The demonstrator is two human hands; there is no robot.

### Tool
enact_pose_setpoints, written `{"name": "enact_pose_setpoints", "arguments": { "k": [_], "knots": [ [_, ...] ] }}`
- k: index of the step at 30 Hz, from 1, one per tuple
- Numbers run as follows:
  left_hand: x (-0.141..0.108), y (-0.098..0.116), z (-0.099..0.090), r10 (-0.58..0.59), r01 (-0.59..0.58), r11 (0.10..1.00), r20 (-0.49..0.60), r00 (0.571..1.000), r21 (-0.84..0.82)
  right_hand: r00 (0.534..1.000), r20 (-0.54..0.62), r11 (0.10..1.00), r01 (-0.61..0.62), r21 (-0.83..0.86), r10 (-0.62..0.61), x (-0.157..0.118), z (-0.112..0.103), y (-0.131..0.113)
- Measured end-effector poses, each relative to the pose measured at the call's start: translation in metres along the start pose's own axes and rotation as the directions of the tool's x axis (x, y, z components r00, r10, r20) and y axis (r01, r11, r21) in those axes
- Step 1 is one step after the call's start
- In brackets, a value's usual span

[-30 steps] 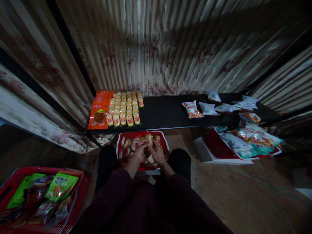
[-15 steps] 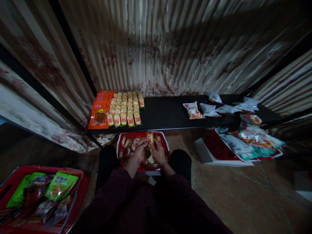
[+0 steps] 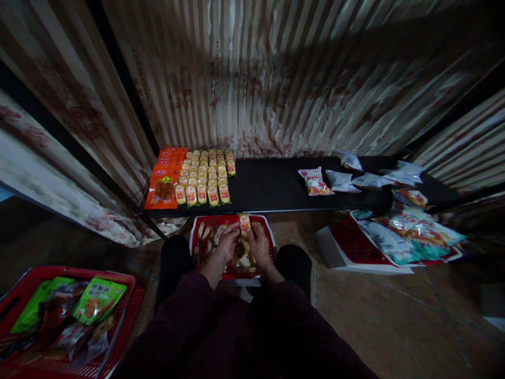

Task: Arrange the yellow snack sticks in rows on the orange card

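Between my knees stands a red basket (image 3: 270,231) with a white rim, holding wrapped round cakes (image 3: 205,231). Over it, my left hand (image 3: 228,243) and my right hand (image 3: 259,245) hold one small packaged cake (image 3: 244,223) upright between their fingertips. Its yellow wrapper carries an orange-red label facing me. On the black shelf ahead, similar packaged cakes (image 3: 202,193) stand in tight rows. Orange snack packets (image 3: 162,181) lie overlapped along the left side of those rows.
At the lower left, another red basket (image 3: 133,287) holds green pouches (image 3: 98,300) and other snacks. Puffy snack bags (image 3: 315,181) lie on the right part of the black shelf (image 3: 268,184). A red basket (image 3: 343,245) heaped with bags stands at right. Curtains hang behind.
The packaged cake has turned more upright, its label now facing me. My fingers have shifted slightly around it. The view has moved a little.
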State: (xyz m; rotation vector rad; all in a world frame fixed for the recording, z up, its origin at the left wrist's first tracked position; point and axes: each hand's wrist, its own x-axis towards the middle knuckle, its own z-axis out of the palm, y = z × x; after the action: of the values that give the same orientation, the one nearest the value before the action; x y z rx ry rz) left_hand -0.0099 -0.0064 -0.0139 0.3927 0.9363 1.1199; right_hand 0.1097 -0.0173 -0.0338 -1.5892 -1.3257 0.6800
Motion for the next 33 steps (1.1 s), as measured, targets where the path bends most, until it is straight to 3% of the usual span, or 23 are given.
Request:
{"name": "enact_pose_setpoints", "arguments": {
  "k": [6, 15, 24, 33],
  "knots": [
    [0.002, 0.006, 0.004, 0.055, -0.055, 0.999, 0.067, 0.996, -0.001, 1.000, -0.015, 1.000, -0.005, 0.006, 0.005, 0.006, 0.001, -0.005],
    [0.004, 0.015, 0.009, 0.051, -0.051, 0.999, 0.030, 0.998, 0.008, 1.000, -0.012, 1.000, 0.028, -0.006, -0.028, 0.019, 0.001, -0.013],
    [0.011, 0.022, 0.012, 0.081, -0.079, 0.997, 0.090, 0.993, -0.026, 0.995, -0.014, 0.995, 0.094, -0.036, -0.095, 0.030, 0.005, -0.002],
    [0.015, 0.030, 0.022, 0.099, -0.097, 0.995, 0.060, 0.993, -0.028, 0.993, 0.007, 0.992, 0.117, -0.040, -0.117, 0.044, 0.004, -0.007]
  ]
}}
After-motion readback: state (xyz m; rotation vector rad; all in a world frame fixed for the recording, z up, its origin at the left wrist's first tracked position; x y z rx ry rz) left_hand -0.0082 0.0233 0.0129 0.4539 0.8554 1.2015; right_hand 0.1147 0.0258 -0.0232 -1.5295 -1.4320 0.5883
